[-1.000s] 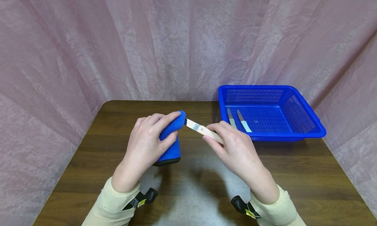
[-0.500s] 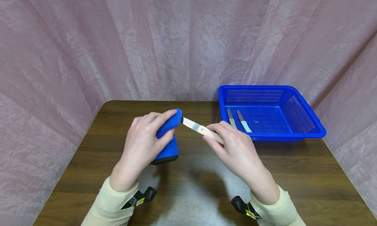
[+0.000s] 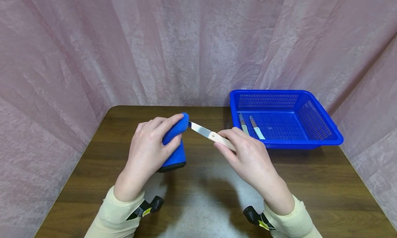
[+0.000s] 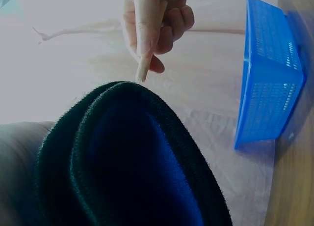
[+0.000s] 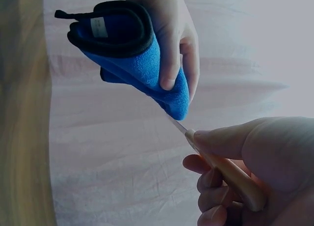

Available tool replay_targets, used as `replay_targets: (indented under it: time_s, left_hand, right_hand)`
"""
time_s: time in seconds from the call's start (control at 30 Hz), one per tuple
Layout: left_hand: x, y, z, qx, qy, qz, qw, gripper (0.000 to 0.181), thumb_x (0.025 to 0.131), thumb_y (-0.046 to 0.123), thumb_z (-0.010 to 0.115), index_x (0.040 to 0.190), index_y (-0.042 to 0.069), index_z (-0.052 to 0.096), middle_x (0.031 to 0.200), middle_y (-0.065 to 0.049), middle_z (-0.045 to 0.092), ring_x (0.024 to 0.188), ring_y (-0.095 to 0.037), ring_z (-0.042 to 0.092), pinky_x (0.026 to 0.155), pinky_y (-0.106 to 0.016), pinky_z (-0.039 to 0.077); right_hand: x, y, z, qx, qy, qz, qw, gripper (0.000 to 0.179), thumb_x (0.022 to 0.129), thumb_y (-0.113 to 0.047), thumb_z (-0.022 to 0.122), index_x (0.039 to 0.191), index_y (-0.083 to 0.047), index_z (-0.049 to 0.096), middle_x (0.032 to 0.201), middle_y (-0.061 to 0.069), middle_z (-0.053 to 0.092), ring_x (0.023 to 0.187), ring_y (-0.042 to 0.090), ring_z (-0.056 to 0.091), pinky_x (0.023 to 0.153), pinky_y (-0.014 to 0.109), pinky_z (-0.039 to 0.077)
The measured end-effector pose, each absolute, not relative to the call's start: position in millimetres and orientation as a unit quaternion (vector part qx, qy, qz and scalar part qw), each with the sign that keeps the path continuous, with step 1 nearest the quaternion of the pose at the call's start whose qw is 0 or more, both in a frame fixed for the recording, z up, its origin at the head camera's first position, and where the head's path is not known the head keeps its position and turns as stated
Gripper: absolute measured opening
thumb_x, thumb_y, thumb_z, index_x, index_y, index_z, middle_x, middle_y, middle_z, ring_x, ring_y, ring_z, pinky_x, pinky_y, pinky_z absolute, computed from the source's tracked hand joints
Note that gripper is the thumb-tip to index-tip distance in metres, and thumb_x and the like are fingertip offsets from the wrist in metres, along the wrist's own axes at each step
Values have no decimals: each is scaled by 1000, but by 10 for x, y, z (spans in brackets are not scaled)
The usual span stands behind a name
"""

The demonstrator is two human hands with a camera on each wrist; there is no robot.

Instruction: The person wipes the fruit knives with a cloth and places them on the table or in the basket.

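Note:
A folded blue cloth with black edging is pinched in my left hand, thumb on the near side and fingers over the top. The cloth wraps the tip end of a knife. My right hand grips that knife by its cream handle, and part of the shiny blade shows between handle and cloth. Both hands are held above the table. In the right wrist view, the cloth shows a white label inside its fold, and the knife handle lies along the curled fingers.
A blue plastic basket stands at the back right of the wooden table. Two knives lie inside: one with a greenish handle, one with a pale blue handle. A pink curtain hangs behind the table.
My left hand and the cloth have slid left and slightly up along the blade, baring more of it. The right hand and knife have stayed nearly still.

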State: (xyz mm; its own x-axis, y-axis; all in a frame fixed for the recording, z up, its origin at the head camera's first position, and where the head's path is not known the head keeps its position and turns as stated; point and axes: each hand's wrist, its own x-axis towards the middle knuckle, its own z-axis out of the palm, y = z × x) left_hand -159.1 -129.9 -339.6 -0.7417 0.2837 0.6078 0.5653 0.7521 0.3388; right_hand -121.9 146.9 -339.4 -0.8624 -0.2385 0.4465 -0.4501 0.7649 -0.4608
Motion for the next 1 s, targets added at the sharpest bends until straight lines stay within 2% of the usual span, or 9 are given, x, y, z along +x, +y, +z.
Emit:
replay_targets:
  time_s: [0.47, 0.77, 1.0]
  left_hand:
    - [-1459, -1000, -3505, -337, -863, -242, 287, 52, 92, 18, 84, 143, 24, 76, 109, -5, 77, 95, -27, 74, 91, -52, 54]
    - [-1451, -967, -3509, -350, -859, -240, 285, 51, 92, 19, 84, 142, 23, 77, 108, -5, 76, 96, -26, 73, 91, -50, 54]
    - [-1481, -1018, -3502, -330, -866, -246, 286, 51, 92, 19, 85, 143, 24, 76, 110, -5, 77, 96, -28, 74, 93, -52, 54]
  right_hand:
    - [-1232, 1469, -3404, 187, -926, 272, 183, 17, 106, -33, 77, 117, -19, 79, 96, -7, 68, 75, 12, 58, 64, 38, 50]
    - [-1238, 1465, -3406, 186, -928, 268, 182, 19, 107, -35, 75, 117, -20, 80, 98, -7, 70, 78, 13, 61, 66, 39, 52]
    - [-1239, 1463, -3410, 190, -924, 275, 184, 16, 105, -32, 78, 116, -19, 79, 95, -8, 68, 75, 12, 58, 64, 37, 49]
